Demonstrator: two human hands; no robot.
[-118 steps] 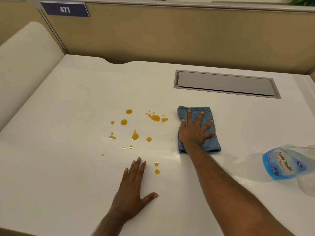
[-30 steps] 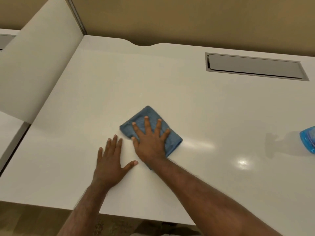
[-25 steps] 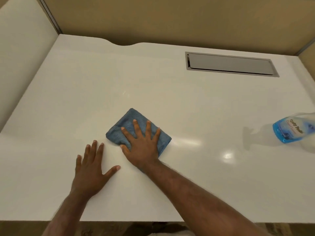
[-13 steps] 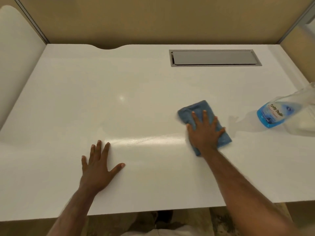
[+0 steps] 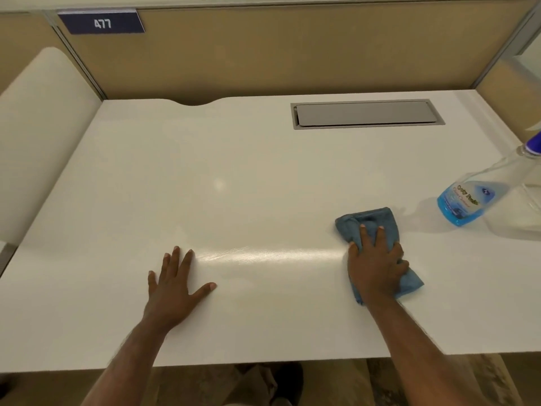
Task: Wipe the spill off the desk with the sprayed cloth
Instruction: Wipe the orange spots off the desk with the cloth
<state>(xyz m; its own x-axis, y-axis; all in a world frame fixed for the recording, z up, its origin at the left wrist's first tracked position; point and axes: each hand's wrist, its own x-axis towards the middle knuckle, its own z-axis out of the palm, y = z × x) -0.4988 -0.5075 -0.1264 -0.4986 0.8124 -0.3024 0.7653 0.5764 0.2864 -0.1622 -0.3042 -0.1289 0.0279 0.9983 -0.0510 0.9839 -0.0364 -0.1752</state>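
right hand (image 5: 376, 266) gripping cloth (image 5: 369, 222)

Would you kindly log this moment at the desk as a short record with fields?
desk: white, no orange drops visible, a damp streak between the hands
cloth: blue, bunched, lying on the desk at the right
right hand: on the cloth, fingers curled into it
left hand: flat on the desk, fingers spread, holding nothing
spray bottle: blue liquid, right of the cloth, apart from it
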